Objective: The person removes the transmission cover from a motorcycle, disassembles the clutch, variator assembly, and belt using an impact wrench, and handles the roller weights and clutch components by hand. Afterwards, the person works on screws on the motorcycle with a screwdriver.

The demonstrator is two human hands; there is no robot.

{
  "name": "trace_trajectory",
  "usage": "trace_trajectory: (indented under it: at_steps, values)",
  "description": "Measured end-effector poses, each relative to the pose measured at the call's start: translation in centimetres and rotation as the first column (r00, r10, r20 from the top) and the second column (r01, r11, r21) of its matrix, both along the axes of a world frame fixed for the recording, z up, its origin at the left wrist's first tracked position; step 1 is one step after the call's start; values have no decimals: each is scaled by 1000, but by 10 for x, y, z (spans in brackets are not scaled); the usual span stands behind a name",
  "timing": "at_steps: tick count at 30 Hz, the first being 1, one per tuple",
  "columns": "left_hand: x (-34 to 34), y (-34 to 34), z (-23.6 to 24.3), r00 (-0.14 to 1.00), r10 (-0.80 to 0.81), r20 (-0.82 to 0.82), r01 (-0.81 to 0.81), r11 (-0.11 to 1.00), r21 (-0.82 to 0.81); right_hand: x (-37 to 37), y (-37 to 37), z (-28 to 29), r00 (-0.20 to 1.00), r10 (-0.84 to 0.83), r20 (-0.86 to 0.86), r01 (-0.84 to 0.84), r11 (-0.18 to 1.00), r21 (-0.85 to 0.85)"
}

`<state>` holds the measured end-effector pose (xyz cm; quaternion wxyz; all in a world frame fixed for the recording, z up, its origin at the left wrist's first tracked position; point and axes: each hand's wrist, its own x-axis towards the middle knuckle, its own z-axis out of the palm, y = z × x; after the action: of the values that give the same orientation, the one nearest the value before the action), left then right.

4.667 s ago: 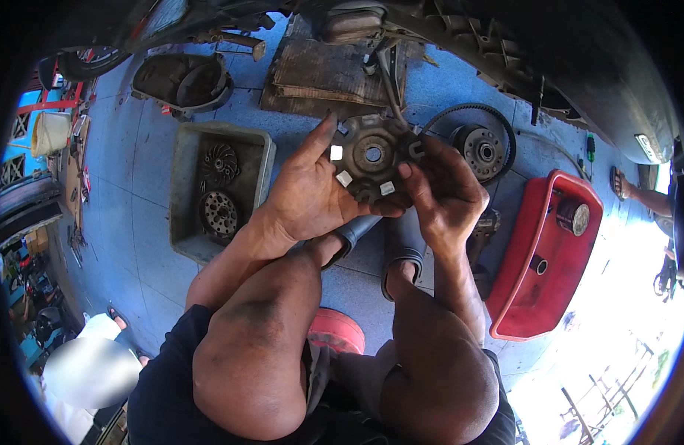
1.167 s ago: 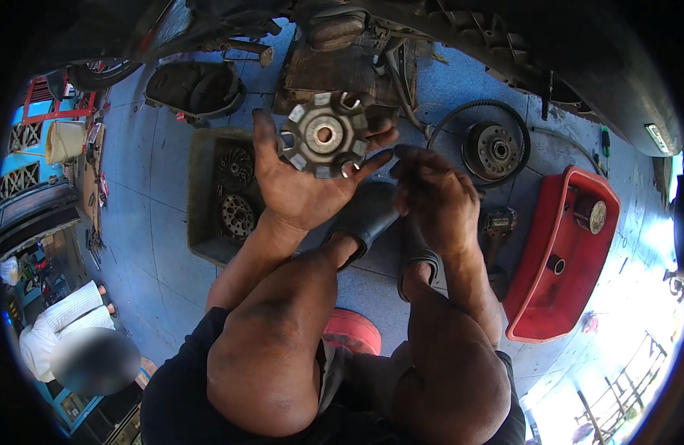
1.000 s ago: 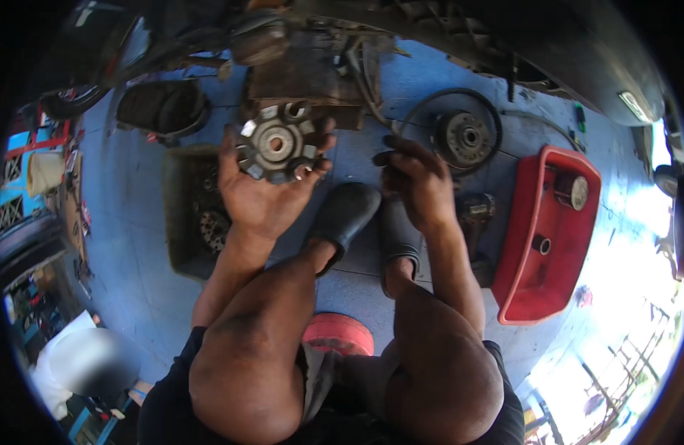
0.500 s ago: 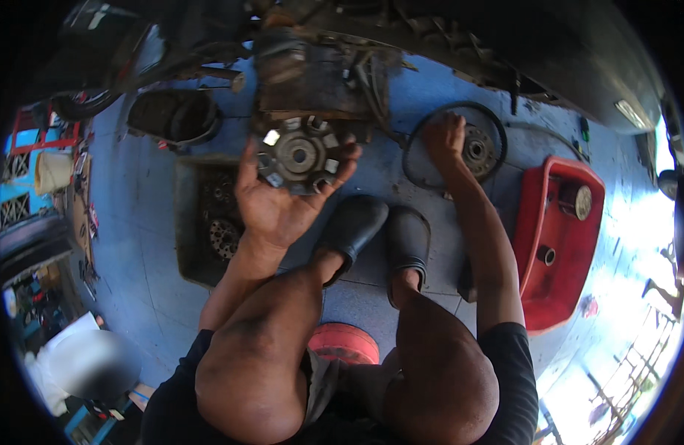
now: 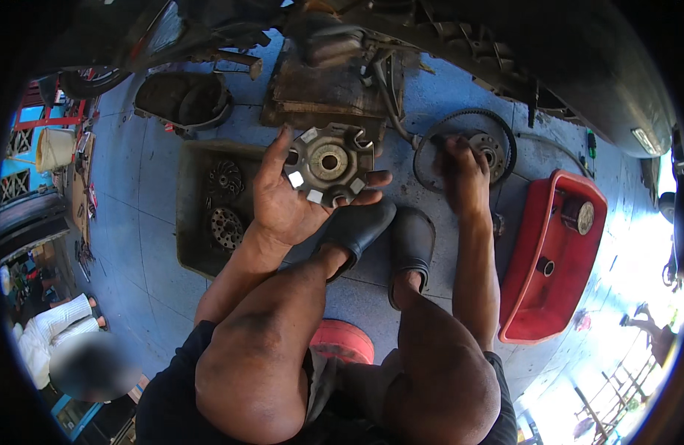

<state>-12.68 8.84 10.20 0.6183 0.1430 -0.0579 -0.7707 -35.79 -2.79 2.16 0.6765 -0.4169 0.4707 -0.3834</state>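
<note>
Variator ramp plate (image 5: 343, 169): raised in the left hand (image 5: 288, 211), thumb and fingers clamped about its rim — presumably to leave the face unobstructed. Right hand (image 5: 466, 178): at the drive belt (image 5: 514, 145); fingers blurred — cannot tell whether apart or together.

Plate (image 5: 346, 174) on left hand (image 5: 285, 213) | tub (image 5: 184, 241) left of it, fan (image 5: 226, 180) and disc (image 5: 227, 228) inside | board (image 5: 312, 90) beyond it | belt (image 5: 514, 148) around pulley (image 5: 492, 154), at right hand (image 5: 466, 174) | tray (image 5: 511, 315) rightward, can (image 5: 577, 217) inside

Red tub (image 5: 538, 304), worn wooden board (image 5: 312, 83), cream container (image 5: 55, 150)
</note>
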Motion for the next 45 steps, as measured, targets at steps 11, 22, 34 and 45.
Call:
trace_trajectory:
  at_steps: [11, 22, 34, 45]
  values:
    - [-14, 6, 24, 748, -96, 656, 4, 990, 140, 26, 43, 61, 882, 307, 356, -349, 935, 58]
    - [-19, 0, 31, 544, -153, 825, 81, 988, 130, 22, 48, 57, 872, 315, 376, -377, 920, 105]
    - [-18, -2, 29, 625, -101, 774, 47, 995, 92, 14, 46, 61, 828, 415, 378, -488, 865, 119]
    - [-19, -1, 27, 649, -141, 747, 60, 989, 135, 19, 57, 70, 884, 456, 104, -453, 890, -58]
